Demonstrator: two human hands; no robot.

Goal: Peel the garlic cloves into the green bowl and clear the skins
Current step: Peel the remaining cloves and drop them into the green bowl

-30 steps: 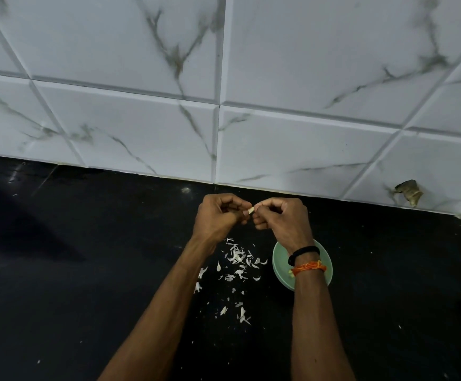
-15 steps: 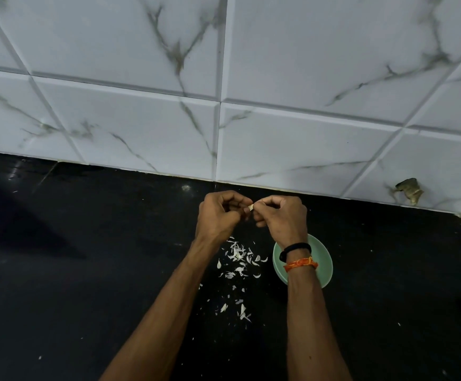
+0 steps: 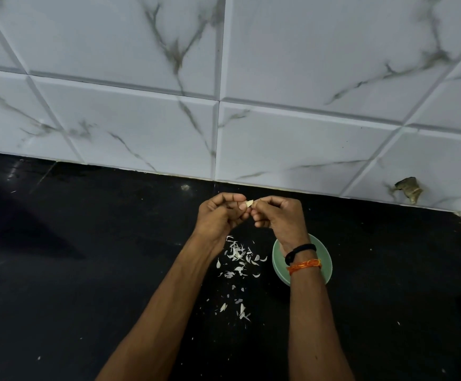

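Note:
A small pale garlic clove (image 3: 249, 203) is pinched between the fingertips of both hands, held above the black counter near the wall. My left hand (image 3: 219, 215) curls round its left side and my right hand (image 3: 278, 215) pinches it from the right. The green bowl (image 3: 325, 259) stands on the counter under my right wrist, which hides most of it and whatever lies inside. White garlic skins (image 3: 237, 254) lie scattered on the counter left of the bowl, below my hands, with a thinner trail of skins (image 3: 241, 312) nearer to me.
The black counter (image 3: 86, 270) runs wide to left and right. A white marble-look tiled wall (image 3: 224, 119) rises right behind my hands. A chipped hole (image 3: 408, 189) shows in the tile at the right. The wall turns a corner at far right.
Both hands stay together on the clove, shifting slightly up and right in view as the fingers work at it. The bowl and skins have not moved.

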